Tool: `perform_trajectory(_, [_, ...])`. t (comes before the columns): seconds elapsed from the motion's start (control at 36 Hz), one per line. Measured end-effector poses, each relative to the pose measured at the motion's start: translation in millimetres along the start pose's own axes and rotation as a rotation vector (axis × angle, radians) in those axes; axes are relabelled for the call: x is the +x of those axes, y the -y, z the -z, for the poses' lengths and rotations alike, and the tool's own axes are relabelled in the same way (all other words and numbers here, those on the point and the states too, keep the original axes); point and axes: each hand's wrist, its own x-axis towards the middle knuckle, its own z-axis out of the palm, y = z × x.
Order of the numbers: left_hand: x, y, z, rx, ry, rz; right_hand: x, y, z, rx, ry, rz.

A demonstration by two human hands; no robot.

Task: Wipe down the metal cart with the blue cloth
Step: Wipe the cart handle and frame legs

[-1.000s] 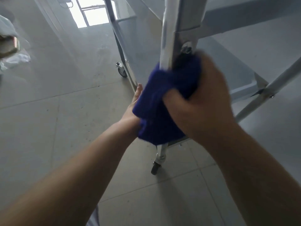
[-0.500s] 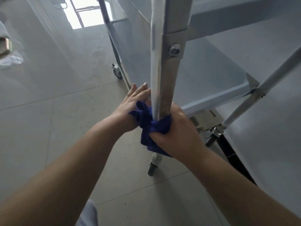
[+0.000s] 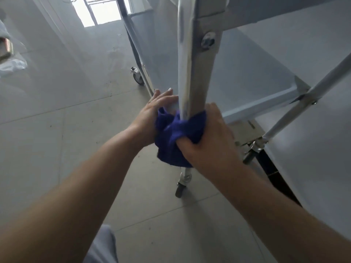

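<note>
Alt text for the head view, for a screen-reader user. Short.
The right hand grips a blue cloth wrapped round the near leg of a metal cart, low down, above its caster. The left hand lies with straight fingers behind that leg, beside the cloth. Grey tiled floor below.

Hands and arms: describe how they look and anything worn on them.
Both are bare: no gloves, rings, watch or bracelet on the left hand or the right hand, and no sleeve on the left forearm or right forearm as far as they show.
</note>
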Motion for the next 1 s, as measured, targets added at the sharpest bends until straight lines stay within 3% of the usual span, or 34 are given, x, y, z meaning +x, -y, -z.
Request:
perform_trajectory(0.06, [1, -1, 2, 0.212, -0.042, -0.049, -19, -24, -12, 0.016, 0.002, 0.023])
perform_trajectory(0.17, [9, 1, 4, 0.514, -0.323, -0.134, -43, -60, -32, 0.092, -0.138, 0.075])
perform_trajectory(0.22, [14, -4, -5, 0.512, -0.489, -0.008, -50, -67, -39, 0.194, -0.141, 0.012])
perform_trajectory(0.31, [15, -11, -13, 0.311, -0.418, 0.272, -62, -66, -44, 0.359, -0.13, -0.133])
perform_trajectory(0.42, [11, -10, -15, 0.385, -0.447, 0.245, -62, -77, -42, 0.577, -0.067, -0.318])
perform_trajectory(0.56, [4, -5, -24, 0.339, -0.452, 0.218, -40, -98, -46, 0.624, -0.198, -0.66])
perform_trajectory(0.61, [1, -3, -27, 0.372, -0.454, 0.161, -23, -124, -54, 0.537, -0.049, -0.8])
perform_trajectory(0.67, [0, -3, -29, 0.43, -0.464, 0.118, -17, -146, -60, 0.238, 0.094, -0.907])
perform_trajectory(0.72, [-6, -6, -32, 0.473, -0.452, 0.132, -15, -137, -60, 0.347, 0.139, -1.01])
perform_trajectory(0.89, [-14, -5, -34, 0.842, -0.271, 0.207, -22, -107, -40, 0.929, 0.357, -0.89])
perform_trajectory(1.0, [-25, -16, -31, 1.061, -0.185, 0.127, -12, -112, -24, 0.819, 0.361, -0.841])
